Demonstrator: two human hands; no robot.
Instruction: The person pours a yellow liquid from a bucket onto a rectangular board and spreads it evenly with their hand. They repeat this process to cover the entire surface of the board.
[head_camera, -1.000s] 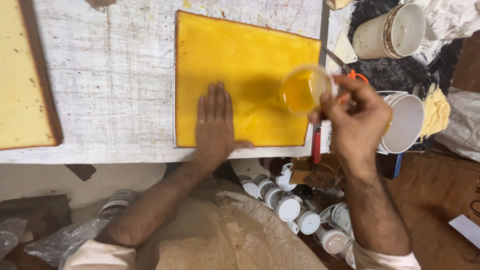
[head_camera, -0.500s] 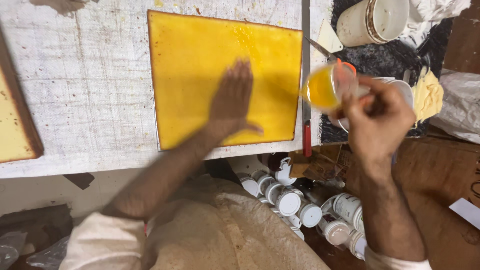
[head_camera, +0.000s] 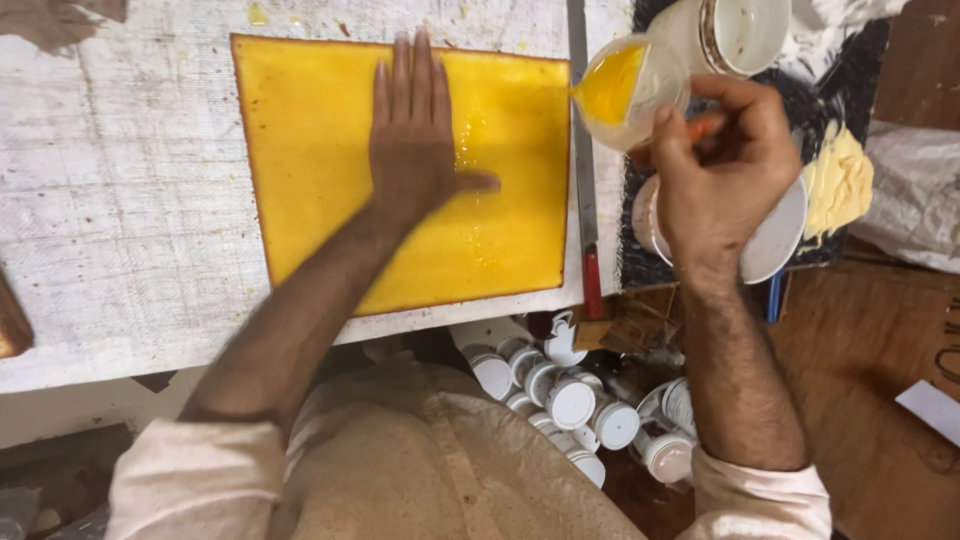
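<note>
My left hand (head_camera: 415, 150) lies flat, fingers spread, pressing the wet yellow sheet (head_camera: 310, 160) on the white table (head_camera: 120, 200). At three o'clock from it, my right hand (head_camera: 725, 175) is closed around a tilted clear cup (head_camera: 630, 90) of yellow liquid, past the sheet's right edge.

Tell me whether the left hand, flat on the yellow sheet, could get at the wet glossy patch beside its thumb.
Probably yes. The left hand lies flat on the yellow sheet, and the wet patch sits just past its thumb with nothing between. The right hand holds the cup of yellow liquid off to the side.
</note>
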